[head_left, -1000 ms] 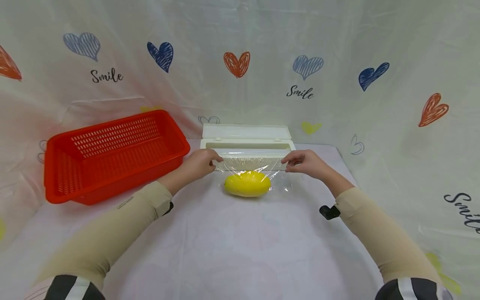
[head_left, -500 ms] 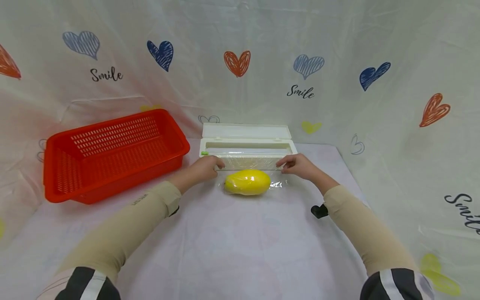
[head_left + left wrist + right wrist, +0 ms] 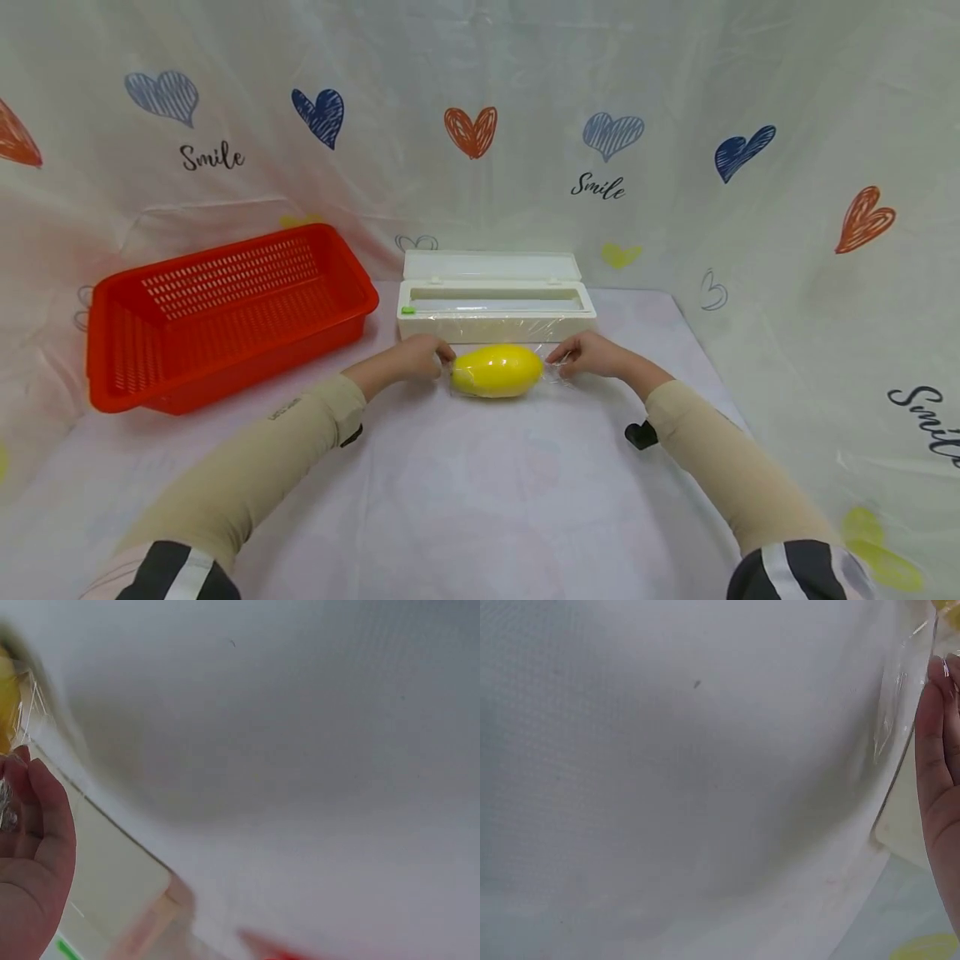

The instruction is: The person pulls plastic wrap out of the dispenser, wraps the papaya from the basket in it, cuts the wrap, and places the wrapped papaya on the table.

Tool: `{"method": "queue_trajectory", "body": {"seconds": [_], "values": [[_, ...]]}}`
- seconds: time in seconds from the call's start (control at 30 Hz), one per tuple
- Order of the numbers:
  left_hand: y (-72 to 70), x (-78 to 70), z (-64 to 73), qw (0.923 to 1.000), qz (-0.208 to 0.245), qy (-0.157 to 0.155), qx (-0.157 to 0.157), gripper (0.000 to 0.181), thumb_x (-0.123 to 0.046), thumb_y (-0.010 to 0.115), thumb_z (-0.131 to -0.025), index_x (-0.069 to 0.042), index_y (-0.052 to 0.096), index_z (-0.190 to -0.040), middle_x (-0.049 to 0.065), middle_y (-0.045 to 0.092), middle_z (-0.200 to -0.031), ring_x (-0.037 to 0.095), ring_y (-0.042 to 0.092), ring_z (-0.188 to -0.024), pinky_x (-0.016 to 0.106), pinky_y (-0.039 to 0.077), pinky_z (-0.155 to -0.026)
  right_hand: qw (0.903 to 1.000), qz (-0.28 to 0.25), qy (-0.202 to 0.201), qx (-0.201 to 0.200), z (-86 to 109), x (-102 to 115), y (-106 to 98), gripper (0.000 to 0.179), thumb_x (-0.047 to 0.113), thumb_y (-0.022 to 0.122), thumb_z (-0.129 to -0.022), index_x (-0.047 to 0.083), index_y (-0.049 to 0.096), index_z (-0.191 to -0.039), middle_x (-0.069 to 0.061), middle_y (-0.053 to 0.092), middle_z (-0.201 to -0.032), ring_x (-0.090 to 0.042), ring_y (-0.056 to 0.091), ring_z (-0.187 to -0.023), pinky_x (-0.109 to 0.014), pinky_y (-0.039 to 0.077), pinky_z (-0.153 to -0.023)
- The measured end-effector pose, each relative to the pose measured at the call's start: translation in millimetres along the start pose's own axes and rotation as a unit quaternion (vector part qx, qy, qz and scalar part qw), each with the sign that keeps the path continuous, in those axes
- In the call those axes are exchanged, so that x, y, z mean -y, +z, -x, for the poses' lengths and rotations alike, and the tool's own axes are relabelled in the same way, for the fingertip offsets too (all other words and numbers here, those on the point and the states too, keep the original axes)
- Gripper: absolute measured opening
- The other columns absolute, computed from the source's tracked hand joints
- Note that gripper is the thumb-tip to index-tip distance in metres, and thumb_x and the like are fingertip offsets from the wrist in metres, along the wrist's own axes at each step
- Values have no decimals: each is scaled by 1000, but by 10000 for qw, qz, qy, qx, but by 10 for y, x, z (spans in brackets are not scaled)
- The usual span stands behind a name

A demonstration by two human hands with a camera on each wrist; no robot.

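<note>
A smooth yellow oblong fruit [image 3: 497, 372] lies on the white cloth in front of the cling film dispenser [image 3: 495, 325], with clear cling film [image 3: 889, 705] over it. At the fruit's left end, my left hand [image 3: 422, 357] pinches the film; crumpled film shows within its curled fingers in the left wrist view. My right hand [image 3: 596, 355] pinches film just off the right end, fingertips close to the fruit. A loose flap hangs beside those fingers in the right wrist view. The dispenser's lid [image 3: 491, 266] is raised, and a film roll shows inside.
A red perforated basket [image 3: 225, 325] stands to the left, beyond the left forearm. A green slider [image 3: 408, 310] sits at the dispenser's left end. Behind everything hangs a white curtain [image 3: 525, 200] printed with hearts.
Both hands have come down and nearer to me, from the dispenser's front to the fruit's two ends. The film, earlier stretched up to the dispenser, now lies over the fruit.
</note>
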State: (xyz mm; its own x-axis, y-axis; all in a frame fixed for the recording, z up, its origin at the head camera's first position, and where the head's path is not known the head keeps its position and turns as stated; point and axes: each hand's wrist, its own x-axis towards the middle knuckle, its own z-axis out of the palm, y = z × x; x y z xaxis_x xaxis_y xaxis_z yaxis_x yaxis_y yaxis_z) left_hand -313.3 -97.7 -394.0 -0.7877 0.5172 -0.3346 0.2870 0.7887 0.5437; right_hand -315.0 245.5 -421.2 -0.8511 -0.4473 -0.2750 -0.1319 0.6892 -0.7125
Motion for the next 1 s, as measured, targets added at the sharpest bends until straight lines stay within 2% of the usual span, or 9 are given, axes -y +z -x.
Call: {"method": "queue_trajectory", "body": {"seconds": [0.13,0.23,0.43,0.57,0.7,0.77,0.83,0.9,1.0], "values": [[17,-24,35,9998,181,-7,-2,40,3,60,-84,-3,65,-122,9,64,-113,26,54,-99,35,50,-88,9994,30,263,214,44,-13,49,27,6,73,-84,5,72,-111,-1,69,-95,-20,58,-81,-29,52,-75],[21,-41,46,9996,292,0,5,38,2,62,-83,-4,67,-121,7,64,-108,24,53,-94,30,51,-79,9991,-40,317,278,63,-35,85,24,5,72,-84,4,72,-108,-3,68,-89,-20,59,-78,-29,52,-74],[24,-53,62,9989,371,271,0,38,4,61,-81,-1,67,-118,6,65,-101,22,54,-88,26,50,-71,9991,-139,174,354,102,-81,140,26,0,73,-82,2,67,-107,-4,61,-81,-18,55,-69,-26,50,-64],[9,-67,72,9982,352,483,-11,38,6,59,-80,1,67,-117,6,67,-99,21,55,-87,26,50,-70,9990,-134,-29,429,134,-118,147,33,-2,77,-79,2,60,-107,-5,55,-78,-16,50,-63,-23,45,-56],[4,-78,75,9982,238,555,14,36,5,59,-81,1,68,-115,5,67,-98,21,55,-89,28,50,-77,9991,32,178,389,201,-124,104,33,1,79,-78,2,59,-105,-6,57,-81,-17,51,-65,-25,46,-58],[10,-77,78,9982,183,563,45,34,5,58,-81,1,68,-113,5,67,-97,21,56,-89,29,50,-79,9989,281,306,232,248,-96,69,33,3,80,-78,2,59,-104,-6,58,-84,-19,52,-71,-26,47,-62],[24,-74,83,9984,178,535,81,34,5,58,-81,0,69,-113,4,67,-97,21,56,-89,30,50,-80,9981,543,258,-107,286,-49,40,34,3,79,-78,1,59,-106,-7,58,-89,-20,53,-77,-28,48,-68],[37,-74,91,9986,210,469,96,33,5,57,-82,-1,69,-113,4,67,-97,20,56,-88,29,51,-79,9953,725,49,-633,336,58,28,35,1,78,-80,-1,60,-110,-11,59,-95,-23,53,-84,-32,50,-73],[46,-77,96,9988,237,416,108,33,5,56,-83,-2,69,-113,4,67,-97,20,56,-88,28,51,-77,9853,756,-591,-1415,407,288,78,36,-2,75,-82,-3,61,-115,-17,60,-104,-29,55,-91,-38,51,-81]]}}
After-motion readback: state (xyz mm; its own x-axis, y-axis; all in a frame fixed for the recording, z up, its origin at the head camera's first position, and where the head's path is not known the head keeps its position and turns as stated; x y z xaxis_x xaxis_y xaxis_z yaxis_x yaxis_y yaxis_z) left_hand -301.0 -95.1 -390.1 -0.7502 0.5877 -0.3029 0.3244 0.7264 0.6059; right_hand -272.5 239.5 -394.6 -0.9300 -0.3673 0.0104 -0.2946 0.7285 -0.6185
